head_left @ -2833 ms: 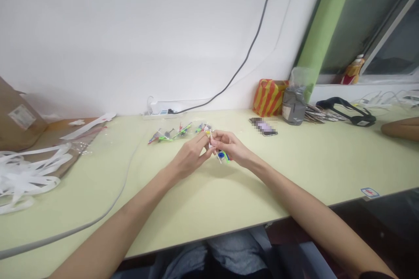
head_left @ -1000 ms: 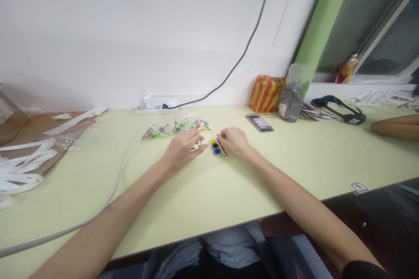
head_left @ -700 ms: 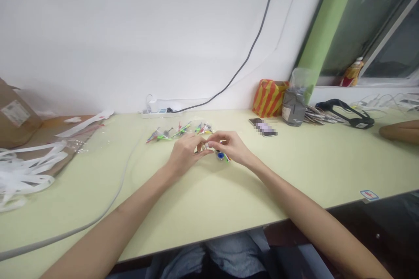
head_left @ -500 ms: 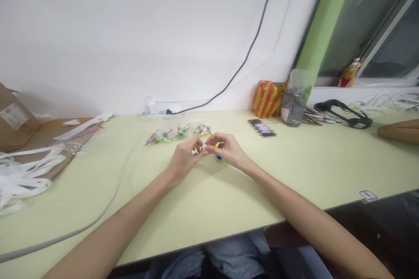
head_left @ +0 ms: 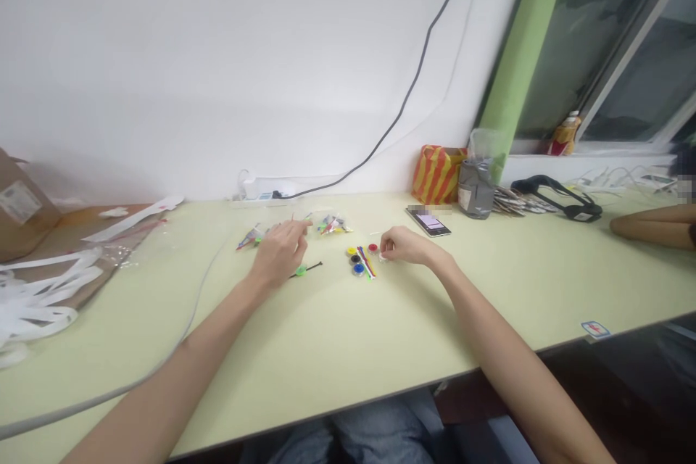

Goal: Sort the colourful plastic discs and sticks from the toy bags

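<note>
My right hand (head_left: pixel 405 245) is pinched at the table over a small white disc (head_left: pixel 383 256). To its left lie small round discs: a red disc (head_left: pixel 373 249), a yellow disc (head_left: pixel 352 251), a black disc (head_left: pixel 355 259) and a blue disc (head_left: pixel 358 270). A bundle of thin coloured strips (head_left: pixel 366 262) lies among them. My left hand (head_left: pixel 280 250), fingers stretched forward and holding nothing I can see, is over clear bags of small coloured parts (head_left: pixel 250 238). Just right of its wrist are a green disc (head_left: pixel 301 271) and a thin black strip (head_left: pixel 315 265).
Another bag of coloured parts (head_left: pixel 333 224) lies behind. Farther back are a phone (head_left: pixel 432 221), a striped bag (head_left: pixel 438 174), a grey pouch (head_left: pixel 475 192) and a power strip (head_left: pixel 255 196). A grey cable (head_left: pixel 179 348) crosses the left side. Another person's arm (head_left: pixel 652 225) rests at right.
My hands, together over a small white piece before, have moved apart. The left went toward the bags, the right to the table on the right. The discs and strips now show between them.
</note>
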`<state>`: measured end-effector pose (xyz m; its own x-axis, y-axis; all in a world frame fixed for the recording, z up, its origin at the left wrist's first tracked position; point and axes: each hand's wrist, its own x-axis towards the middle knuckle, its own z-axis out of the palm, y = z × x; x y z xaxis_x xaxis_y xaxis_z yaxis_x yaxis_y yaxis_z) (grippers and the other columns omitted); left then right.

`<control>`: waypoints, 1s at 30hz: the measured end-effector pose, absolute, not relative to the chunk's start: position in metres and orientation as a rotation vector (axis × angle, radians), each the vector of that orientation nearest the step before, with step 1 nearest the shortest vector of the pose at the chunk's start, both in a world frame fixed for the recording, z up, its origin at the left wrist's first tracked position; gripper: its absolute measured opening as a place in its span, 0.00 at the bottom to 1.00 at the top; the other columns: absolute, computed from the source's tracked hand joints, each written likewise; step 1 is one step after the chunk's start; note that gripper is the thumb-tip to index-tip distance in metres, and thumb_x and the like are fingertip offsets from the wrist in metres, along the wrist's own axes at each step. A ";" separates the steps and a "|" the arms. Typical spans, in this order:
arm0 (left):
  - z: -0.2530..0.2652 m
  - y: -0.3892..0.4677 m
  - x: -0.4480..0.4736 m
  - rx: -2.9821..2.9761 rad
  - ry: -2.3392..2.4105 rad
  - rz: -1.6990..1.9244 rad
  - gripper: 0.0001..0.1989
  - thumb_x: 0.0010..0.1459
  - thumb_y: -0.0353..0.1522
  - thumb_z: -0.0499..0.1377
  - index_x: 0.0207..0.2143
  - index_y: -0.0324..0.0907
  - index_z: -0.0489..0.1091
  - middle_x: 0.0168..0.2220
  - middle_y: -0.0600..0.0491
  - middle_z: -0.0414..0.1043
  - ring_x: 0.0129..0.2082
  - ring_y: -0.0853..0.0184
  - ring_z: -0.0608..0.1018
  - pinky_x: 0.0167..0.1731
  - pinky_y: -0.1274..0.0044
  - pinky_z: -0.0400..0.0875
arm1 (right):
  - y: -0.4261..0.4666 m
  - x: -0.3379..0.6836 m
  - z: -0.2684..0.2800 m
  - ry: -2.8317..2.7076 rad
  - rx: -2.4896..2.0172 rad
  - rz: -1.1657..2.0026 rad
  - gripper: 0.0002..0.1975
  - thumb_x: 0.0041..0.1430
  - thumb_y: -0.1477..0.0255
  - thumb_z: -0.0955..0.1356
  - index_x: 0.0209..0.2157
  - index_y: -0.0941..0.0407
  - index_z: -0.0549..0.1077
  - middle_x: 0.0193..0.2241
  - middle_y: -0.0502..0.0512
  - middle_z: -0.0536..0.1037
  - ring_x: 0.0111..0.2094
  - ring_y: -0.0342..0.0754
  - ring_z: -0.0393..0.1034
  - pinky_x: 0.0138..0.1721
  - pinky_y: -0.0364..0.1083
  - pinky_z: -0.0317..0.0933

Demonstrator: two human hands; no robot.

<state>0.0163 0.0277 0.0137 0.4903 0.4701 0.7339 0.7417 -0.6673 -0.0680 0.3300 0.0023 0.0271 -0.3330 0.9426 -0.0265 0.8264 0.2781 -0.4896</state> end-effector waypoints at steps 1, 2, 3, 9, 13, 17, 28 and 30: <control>0.014 0.031 0.013 -2.343 -1.009 -0.966 0.14 0.63 0.25 0.48 0.47 0.40 0.68 0.36 0.49 0.76 0.38 0.60 0.77 0.41 0.69 0.67 | 0.003 0.328 0.025 -2.286 -1.595 0.614 0.06 0.50 0.78 0.68 0.31 0.60 0.78 0.29 0.55 0.81 0.29 0.45 0.71 0.28 0.40 0.56; 0.013 0.034 0.010 -2.329 -1.007 -0.943 0.14 0.62 0.24 0.48 0.46 0.40 0.69 0.36 0.49 0.75 0.38 0.60 0.76 0.40 0.69 0.67 | 0.003 0.326 0.023 -2.290 -1.560 0.603 0.06 0.51 0.78 0.68 0.31 0.59 0.77 0.30 0.54 0.80 0.30 0.44 0.71 0.28 0.40 0.57; 0.013 0.035 0.009 -2.321 -1.002 -0.923 0.14 0.61 0.24 0.48 0.45 0.40 0.69 0.36 0.49 0.75 0.38 0.59 0.76 0.39 0.69 0.66 | 0.003 0.323 0.022 -2.294 -1.528 0.595 0.06 0.51 0.78 0.67 0.31 0.59 0.77 0.30 0.54 0.80 0.30 0.44 0.71 0.29 0.40 0.57; 0.008 0.041 0.008 -2.330 -1.004 -0.894 0.15 0.60 0.23 0.49 0.45 0.40 0.69 0.37 0.48 0.75 0.39 0.59 0.76 0.39 0.69 0.66 | 0.002 0.320 0.024 -2.267 -1.458 0.595 0.06 0.53 0.76 0.68 0.35 0.58 0.76 0.31 0.54 0.79 0.31 0.45 0.70 0.29 0.40 0.58; 0.008 0.042 0.005 -2.325 -1.033 -0.907 0.14 0.60 0.24 0.49 0.45 0.40 0.70 0.39 0.46 0.75 0.40 0.58 0.76 0.40 0.68 0.66 | 0.003 0.327 0.025 -2.254 -1.432 0.567 0.08 0.53 0.73 0.71 0.37 0.58 0.76 0.33 0.54 0.78 0.33 0.46 0.69 0.33 0.42 0.59; 0.008 0.042 0.004 -2.343 -1.039 -0.913 0.15 0.60 0.24 0.48 0.45 0.40 0.70 0.41 0.46 0.75 0.42 0.57 0.76 0.41 0.67 0.67 | 0.003 0.331 0.020 -2.220 -1.480 0.537 0.25 0.48 0.72 0.74 0.50 0.55 0.71 0.45 0.58 0.75 0.39 0.48 0.69 0.38 0.44 0.61; 0.008 0.044 -0.004 -2.338 -1.114 -0.925 0.15 0.60 0.24 0.48 0.45 0.40 0.69 0.40 0.45 0.75 0.41 0.57 0.76 0.43 0.67 0.68 | 0.005 0.327 0.013 -2.209 -1.409 0.737 0.36 0.50 0.79 0.71 0.61 0.51 0.62 0.46 0.57 0.75 0.38 0.46 0.71 0.39 0.44 0.64; 0.009 0.043 -0.005 -2.356 -1.132 -0.928 0.15 0.60 0.24 0.48 0.45 0.41 0.70 0.41 0.45 0.75 0.41 0.57 0.76 0.43 0.67 0.68 | 0.004 0.327 0.013 -2.208 -1.399 0.733 0.35 0.51 0.79 0.71 0.60 0.51 0.63 0.46 0.57 0.75 0.38 0.46 0.71 0.39 0.44 0.64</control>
<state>-0.0051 0.0433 0.0092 0.4616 0.5499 0.6961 0.7907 -0.6108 -0.0418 0.3269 0.0045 0.0126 -0.4029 0.9125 0.0707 0.6891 0.3533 -0.6327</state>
